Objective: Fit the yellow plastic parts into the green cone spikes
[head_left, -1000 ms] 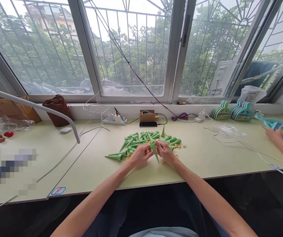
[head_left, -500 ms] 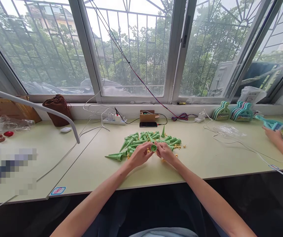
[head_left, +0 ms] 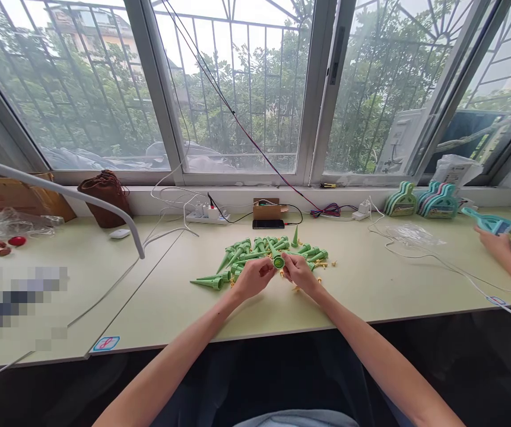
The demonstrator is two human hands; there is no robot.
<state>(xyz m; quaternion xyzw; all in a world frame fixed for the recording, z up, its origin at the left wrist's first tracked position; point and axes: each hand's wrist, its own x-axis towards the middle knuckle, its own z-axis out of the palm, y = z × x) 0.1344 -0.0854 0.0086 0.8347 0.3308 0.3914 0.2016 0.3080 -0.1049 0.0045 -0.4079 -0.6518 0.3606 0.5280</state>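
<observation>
Between my two hands is a green plastic plant watering spike (head_left: 278,261), its open round end facing me and its tapered end pointing away toward the pile. My right hand (head_left: 300,274) is closed, gripping the spike's right side with thumb and fingers. My left hand (head_left: 255,277) is curled, with its fingertips at the spike's left edge. Just beyond lies a heap of similar green spikes (head_left: 237,252), several lying on their sides. One green spike (head_left: 295,237) stands point up behind the heap. Small yellow plastic pieces (head_left: 320,265) are scattered around and under my hands.
A phone (head_left: 268,224) lies before a small cardboard box (head_left: 266,210). A power strip (head_left: 206,216) and cables run along the window. A grey lamp arm (head_left: 117,210) crosses the left side. At right, a co-worker's hands (head_left: 498,243) hold a blue-green plastic item near hanging-shaped stacks (head_left: 437,201).
The spike in my hands has turned from pointing down toward the table to pointing away, its open end now facing me. My left fingers have curled in more.
</observation>
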